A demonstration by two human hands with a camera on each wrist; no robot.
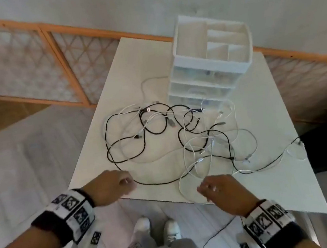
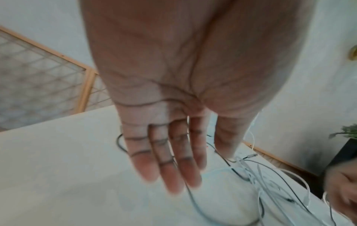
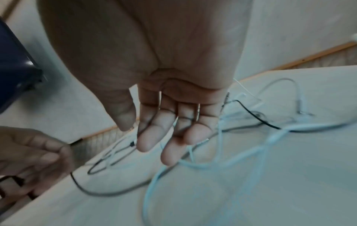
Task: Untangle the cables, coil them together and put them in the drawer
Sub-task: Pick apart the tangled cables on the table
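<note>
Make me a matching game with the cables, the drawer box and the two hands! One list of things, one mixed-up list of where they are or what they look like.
Things:
1. drawer box
2. black cable
3. left hand
4. right hand

Clues:
A. over the table's near edge, beside a white cable loop
B. far end of the table, drawers shut
C. runs along the table between the two hands
D. fingers straight, at the table's near left corner

Pairs: 1-B, 2-C, 3-D, 4-A
</note>
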